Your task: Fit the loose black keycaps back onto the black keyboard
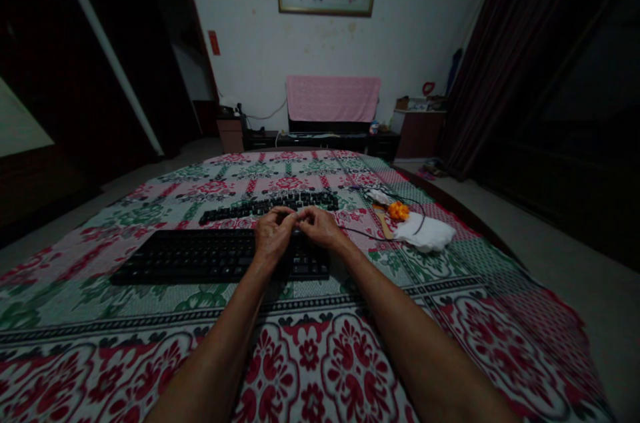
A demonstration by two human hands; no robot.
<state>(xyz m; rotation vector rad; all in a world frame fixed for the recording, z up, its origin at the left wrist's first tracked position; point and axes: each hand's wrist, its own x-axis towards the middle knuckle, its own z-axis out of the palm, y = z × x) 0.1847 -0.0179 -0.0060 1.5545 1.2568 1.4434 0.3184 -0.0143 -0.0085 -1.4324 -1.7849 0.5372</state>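
Observation:
A black keyboard (185, 256) lies on the patterned cloth in front of me. My left hand (271, 231) and my right hand (320, 228) meet above its right part, fingertips pinched together. Whatever the fingers hold is too small and dark to make out. Just behind the keyboard, many loose black keycaps (240, 211) are spread in a long band. The hands and forearms hide some of the keyboard's right side.
Right of the keyboard lie a crumpled white cloth or bag (427, 233), an orange fluffy thing (399, 211), a flat tan tool (385, 225) and a dark cable (360, 233). A flowered cloth (310, 356) covers the table. Beyond stands a low cabinet (325, 141).

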